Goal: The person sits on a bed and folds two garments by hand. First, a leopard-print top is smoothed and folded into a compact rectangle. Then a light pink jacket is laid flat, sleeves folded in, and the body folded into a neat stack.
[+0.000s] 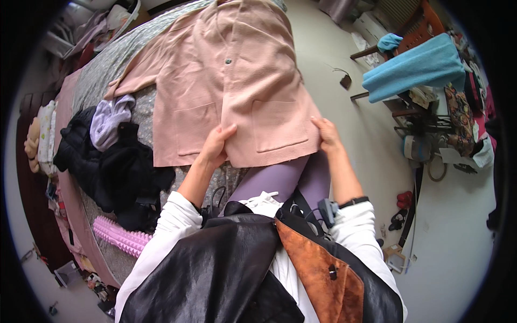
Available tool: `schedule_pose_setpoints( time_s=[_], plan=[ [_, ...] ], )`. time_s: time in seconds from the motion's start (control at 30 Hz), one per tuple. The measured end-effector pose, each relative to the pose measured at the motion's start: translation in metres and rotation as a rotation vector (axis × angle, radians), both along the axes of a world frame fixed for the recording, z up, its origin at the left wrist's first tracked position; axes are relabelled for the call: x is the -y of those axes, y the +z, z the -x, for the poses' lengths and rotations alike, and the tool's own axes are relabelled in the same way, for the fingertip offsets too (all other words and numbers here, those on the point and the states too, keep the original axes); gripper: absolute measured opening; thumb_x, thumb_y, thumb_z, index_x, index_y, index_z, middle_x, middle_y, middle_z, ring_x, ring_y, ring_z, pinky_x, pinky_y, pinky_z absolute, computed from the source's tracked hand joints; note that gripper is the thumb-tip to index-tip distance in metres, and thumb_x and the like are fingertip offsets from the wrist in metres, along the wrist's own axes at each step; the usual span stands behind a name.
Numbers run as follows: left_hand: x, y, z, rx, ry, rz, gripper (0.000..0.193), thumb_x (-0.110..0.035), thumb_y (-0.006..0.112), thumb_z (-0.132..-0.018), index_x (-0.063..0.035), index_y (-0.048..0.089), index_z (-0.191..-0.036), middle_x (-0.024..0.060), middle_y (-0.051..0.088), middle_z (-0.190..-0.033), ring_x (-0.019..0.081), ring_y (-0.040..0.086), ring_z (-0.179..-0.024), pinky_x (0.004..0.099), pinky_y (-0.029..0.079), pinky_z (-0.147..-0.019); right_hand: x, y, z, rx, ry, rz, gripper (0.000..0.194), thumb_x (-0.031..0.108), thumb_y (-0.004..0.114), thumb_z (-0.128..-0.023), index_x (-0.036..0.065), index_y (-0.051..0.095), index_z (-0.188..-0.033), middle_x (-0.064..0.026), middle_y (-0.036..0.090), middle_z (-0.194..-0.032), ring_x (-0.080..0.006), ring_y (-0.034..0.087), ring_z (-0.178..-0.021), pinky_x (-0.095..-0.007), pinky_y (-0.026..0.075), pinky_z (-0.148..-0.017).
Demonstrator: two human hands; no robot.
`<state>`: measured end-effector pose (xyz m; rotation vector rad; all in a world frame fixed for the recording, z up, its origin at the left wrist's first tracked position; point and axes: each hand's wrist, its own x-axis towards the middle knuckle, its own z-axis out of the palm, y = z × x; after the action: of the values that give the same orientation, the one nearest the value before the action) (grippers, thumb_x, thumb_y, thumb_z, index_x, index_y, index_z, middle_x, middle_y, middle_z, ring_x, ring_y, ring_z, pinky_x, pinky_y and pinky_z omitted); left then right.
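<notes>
A pink knit cardigan (194,84) with two front pockets and a visible button lies spread over the bed (139,109), its sleeve reaching out to the left. My left hand (218,145) grips the front opening edge near the hem, thumb on top. At the lower right corner of the same garment, my right hand (326,133) pinches the side edge. The hem hangs partly over my purple-clad legs (270,177). Fingers of both hands are partly hidden under the cloth.
Left of the cardigan lie black clothes (125,169), a lilac fabric item (111,121) and a pink spiked foam roller (121,236). On the right, a wooden chair (420,24) carries a blue towel (416,68). A small dark object (345,82) lies on the floor.
</notes>
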<state>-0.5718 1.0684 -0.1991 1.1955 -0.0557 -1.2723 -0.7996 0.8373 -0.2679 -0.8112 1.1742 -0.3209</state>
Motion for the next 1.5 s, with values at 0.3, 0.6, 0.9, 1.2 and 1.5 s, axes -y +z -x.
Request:
schedule_pose_setpoints(
  time_s=[0.3,0.6,0.9,1.2,1.5],
  plan=[
    [-0.006,-0.013,-0.052,0.727,-0.071,-0.355,0.028,-0.018,0.071,-0.082,-0.0006,0.066,-0.104,0.0077,0.068,-0.090,0.0138,0.063,-0.078,0.0290,0.052,-0.071,-0.048,0.049,0.051,0.113,0.070,0.118,0.032,0.007,0.063,-0.088,-0.005,0.054,-0.116,-0.0145,0.063,-0.111,-0.0213,0.064,-0.097,-0.0336,0.052,-0.087],
    [-0.177,-0.055,-0.102,1.592,0.461,-0.835,0.013,-0.018,0.064,-0.087,-0.0078,0.070,-0.092,0.0092,0.065,-0.091,0.0285,0.060,-0.088,0.0391,0.048,-0.081,-0.064,0.017,0.097,0.253,0.141,-0.067,0.029,0.007,0.062,-0.089,0.008,0.051,-0.115,-0.0020,0.059,-0.094,-0.0118,0.057,-0.074,-0.0233,0.048,-0.064],
    [-0.179,-0.098,-0.093,1.533,0.318,-1.145,0.040,-0.041,0.065,-0.087,-0.0071,0.066,-0.108,0.0123,0.064,-0.106,0.0344,0.059,-0.101,0.0429,0.047,-0.088,-0.074,0.025,0.062,-0.003,0.227,0.107,0.043,0.012,0.071,-0.082,0.009,0.048,-0.118,-0.0007,0.057,-0.099,-0.0096,0.057,-0.080,-0.0233,0.049,-0.067],
    [-0.240,-0.076,-0.165,0.731,0.932,-0.454,0.017,-0.021,0.065,-0.093,-0.0045,0.061,-0.095,0.0009,0.061,-0.083,0.0101,0.056,-0.072,0.0260,0.049,-0.064,-0.078,0.017,0.066,0.039,0.160,0.061,0.020,0.015,0.067,-0.086,0.010,0.059,-0.104,-0.0016,0.065,-0.087,-0.0104,0.059,-0.073,-0.0247,0.049,-0.064],
    [-0.217,-0.063,-0.153,0.632,0.430,-0.682,0.042,-0.033,0.070,-0.087,0.0004,0.062,-0.112,0.0057,0.066,-0.090,0.0144,0.064,-0.071,0.0303,0.052,-0.058,-0.078,0.030,0.047,-0.061,0.064,0.200,0.012,0.003,0.057,-0.085,0.007,0.061,-0.096,0.0017,0.058,-0.070,-0.0076,0.049,-0.052,-0.0223,0.036,-0.045]
  ],
)
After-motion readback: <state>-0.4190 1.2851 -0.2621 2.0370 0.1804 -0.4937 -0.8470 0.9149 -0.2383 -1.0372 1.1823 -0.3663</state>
